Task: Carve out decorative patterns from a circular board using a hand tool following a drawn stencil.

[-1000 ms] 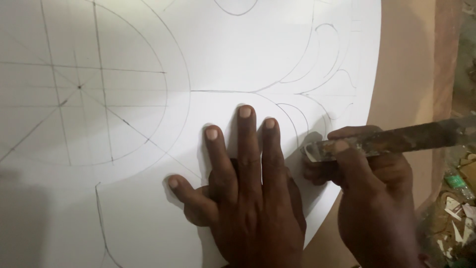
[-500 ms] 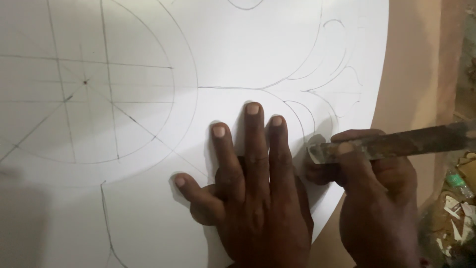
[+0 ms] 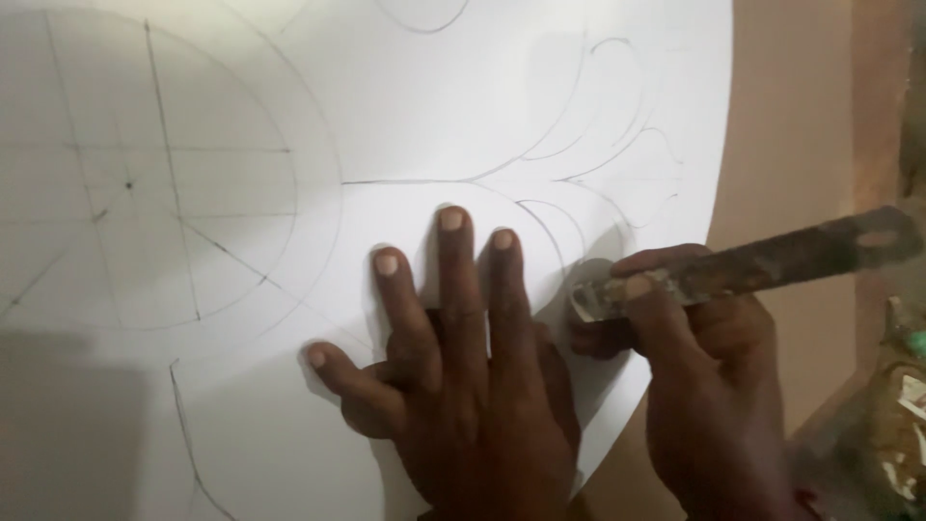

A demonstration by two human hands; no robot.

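Observation:
A large white sheet (image 3: 405, 116) with pencilled circles, grid lines and curved leaf shapes covers most of the view. My left hand (image 3: 463, 376) lies flat on it, fingers spread and pointing away from me, pressing the paper down. Just to its right, my right hand (image 3: 704, 386) grips a long, worn metal blade tool (image 3: 743, 265). The tool's shiny tip rests on the sheet beside a drawn curve near the sheet's right edge, and its handle end sticks out to the right, with a slot in it.
A brown wooden board (image 3: 801, 116) lies under the sheet and shows along the right side. Small pale scraps and clutter (image 3: 897, 405) sit at the lower right corner. A dark shadow covers the sheet's lower left.
Both hands have kept their grip and pose. The view has drifted, so the sheet and the hands sit slightly further right and lower in the picture.

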